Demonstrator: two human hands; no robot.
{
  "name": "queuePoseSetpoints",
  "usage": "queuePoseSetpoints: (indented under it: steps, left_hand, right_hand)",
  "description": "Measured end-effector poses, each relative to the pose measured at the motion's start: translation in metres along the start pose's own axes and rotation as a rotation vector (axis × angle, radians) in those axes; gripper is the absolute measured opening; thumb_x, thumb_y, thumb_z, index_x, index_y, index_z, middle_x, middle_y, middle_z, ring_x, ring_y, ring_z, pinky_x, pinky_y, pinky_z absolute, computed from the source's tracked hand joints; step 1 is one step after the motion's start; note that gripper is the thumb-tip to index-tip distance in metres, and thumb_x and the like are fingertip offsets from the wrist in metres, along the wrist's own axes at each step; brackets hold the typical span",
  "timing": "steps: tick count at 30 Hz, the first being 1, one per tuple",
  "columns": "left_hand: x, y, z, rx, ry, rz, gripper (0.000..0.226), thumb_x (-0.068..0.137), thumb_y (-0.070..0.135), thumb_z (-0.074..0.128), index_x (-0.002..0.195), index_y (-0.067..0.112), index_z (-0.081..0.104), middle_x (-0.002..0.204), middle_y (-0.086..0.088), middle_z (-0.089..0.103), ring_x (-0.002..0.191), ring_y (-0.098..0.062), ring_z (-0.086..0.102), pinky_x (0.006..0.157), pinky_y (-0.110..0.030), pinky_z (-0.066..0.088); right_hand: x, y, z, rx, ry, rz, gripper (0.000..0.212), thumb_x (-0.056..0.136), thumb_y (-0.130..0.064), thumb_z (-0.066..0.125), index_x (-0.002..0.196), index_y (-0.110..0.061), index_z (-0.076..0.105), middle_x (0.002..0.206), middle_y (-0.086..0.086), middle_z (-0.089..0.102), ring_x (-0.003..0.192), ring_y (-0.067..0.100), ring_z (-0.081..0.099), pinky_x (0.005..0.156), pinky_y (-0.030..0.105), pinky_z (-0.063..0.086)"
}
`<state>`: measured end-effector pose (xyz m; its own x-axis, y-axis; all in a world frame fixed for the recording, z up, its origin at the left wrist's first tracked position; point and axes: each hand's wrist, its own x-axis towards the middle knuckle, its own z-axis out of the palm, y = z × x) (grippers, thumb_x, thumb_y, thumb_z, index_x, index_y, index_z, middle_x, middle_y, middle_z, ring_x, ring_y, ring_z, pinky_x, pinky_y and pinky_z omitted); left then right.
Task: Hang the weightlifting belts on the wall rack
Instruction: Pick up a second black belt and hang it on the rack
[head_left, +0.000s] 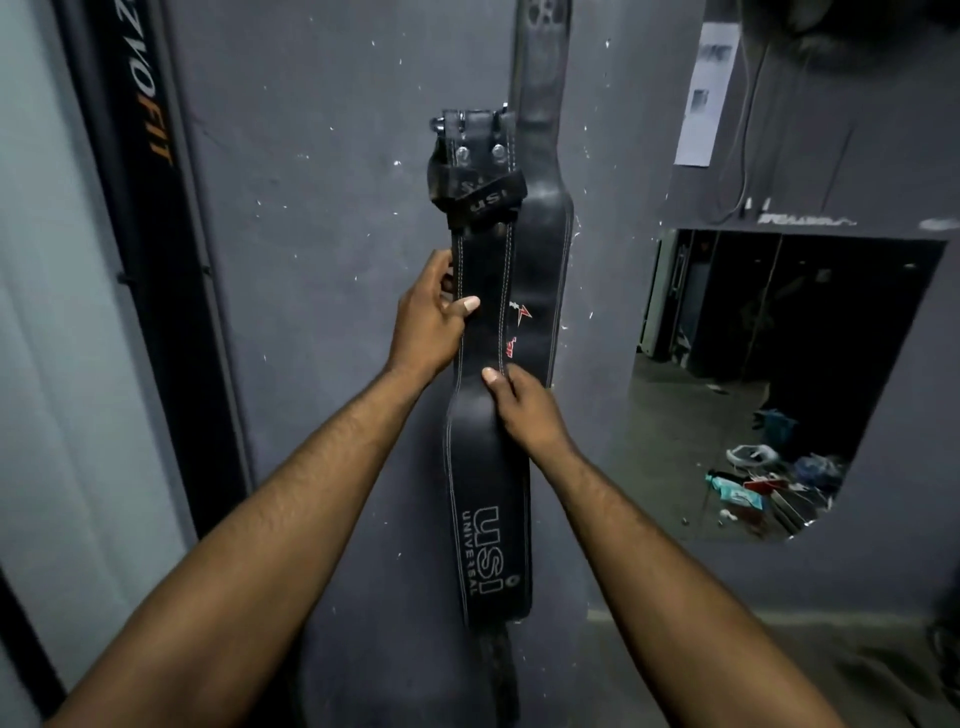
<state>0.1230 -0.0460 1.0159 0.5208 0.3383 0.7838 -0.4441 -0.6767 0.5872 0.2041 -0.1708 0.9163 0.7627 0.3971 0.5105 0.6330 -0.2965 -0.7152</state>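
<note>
At the far left stands a black upright post (140, 130) with orange lettering ending in "FIT", set against a pale panel. To its right is a dark grey wall (322, 208), flecked with small white chips.

2 bare forearms reach up from the bottom of the view towards the middle of the wall. The left hand (431, 322) grips the left edge of a black leather belt (488, 493): its thumb lies flat across the front face and its fingers curl round behind the edge. This belt hangs upright against the wall with its metal buckle (470, 130) at the top and white "USI UNIVERSAL" lettering on its wide lower part. What the buckle hangs from cannot be made out.

The right hand (524, 410) holds the same belt slightly lower, at its right edge, with the thumb on the front face and the fingers wrapped round the side.

Just behind and to the right hangs a second black belt (540, 156), reaching higher up the wall and partly covered by the first.

Further right, a mirror or opening (779, 389), which one is unclear, shows a dim floor with scattered clutter. Above it a paper notice (709, 88) is stuck to the wall
</note>
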Motion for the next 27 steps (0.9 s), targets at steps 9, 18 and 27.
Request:
queuePoseSetpoints:
  steps: [9,18,27]
  left_hand:
    - [0.017,-0.001,0.003,0.027,0.079,-0.028,0.042,0.086,0.0,0.065,0.123,0.018,0.058,0.078,0.018,0.049,0.068,0.005,0.05,0.065,-0.004,0.042]
    - [0.01,-0.012,0.02,-0.01,0.099,-0.081,0.04,0.085,0.0,0.065,0.12,0.019,0.059,0.082,0.016,0.056,0.071,0.003,0.053,0.069,-0.008,0.047]
    - [0.017,-0.01,0.028,-0.039,0.086,-0.092,0.039,0.085,-0.001,0.066,0.118,0.019,0.06,0.083,0.014,0.054,0.066,0.006,0.052,0.067,-0.009,0.048]
  right_hand:
    - [-0.022,0.018,-0.011,0.483,-0.294,0.217,0.032,0.1,-0.04,0.054,0.12,-0.017,0.061,0.114,-0.001,0.072,0.107,0.015,0.068,0.098,0.036,0.054]
    - [-0.032,0.036,0.007,0.174,-0.015,0.231,0.031,0.097,-0.05,0.053,0.107,-0.021,0.059,0.107,-0.002,0.071,0.102,0.02,0.066,0.094,0.042,0.054]
    - [-0.046,0.063,0.012,0.068,0.033,0.209,0.031,0.093,-0.05,0.059,0.096,-0.02,0.063,0.091,-0.007,0.07,0.084,0.009,0.066,0.075,0.029,0.054]
